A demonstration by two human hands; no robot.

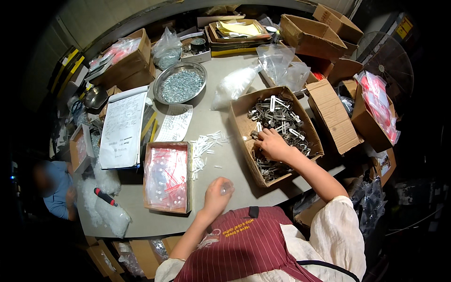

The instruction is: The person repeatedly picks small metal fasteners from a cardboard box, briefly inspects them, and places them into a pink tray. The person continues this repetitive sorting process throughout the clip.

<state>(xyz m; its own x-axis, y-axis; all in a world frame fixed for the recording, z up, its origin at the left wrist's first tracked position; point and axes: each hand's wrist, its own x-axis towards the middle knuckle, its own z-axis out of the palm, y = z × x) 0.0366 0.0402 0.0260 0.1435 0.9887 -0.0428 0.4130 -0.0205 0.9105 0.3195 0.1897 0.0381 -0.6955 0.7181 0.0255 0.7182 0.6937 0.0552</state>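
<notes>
One left hand (216,199) clamped on one clear plastic piece (227,188); one right hand (274,144), grip indiscernible, among uncountable metal parts (286,126) in one cardboard box (242,144).

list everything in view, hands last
table: one, grey, centre
clip carton: one, brown, right
metal clips: many, silvery, in carton
packet box: one, brown, left
packets: several, clear-red, in box
small sticks: many, white, between boxes
parts bowl: one, silver, back
papers: several, white, left
tool: one, red-black, lower left
bags: several, clear, scattered
other cartons: several, brown, around
fan: one, dark, upper right
coworker: one, blue top, left
apron: one, maroon, bottom
left fingers: several, bare, around clear item
right fingers: several, bare, at metal clips
</notes>
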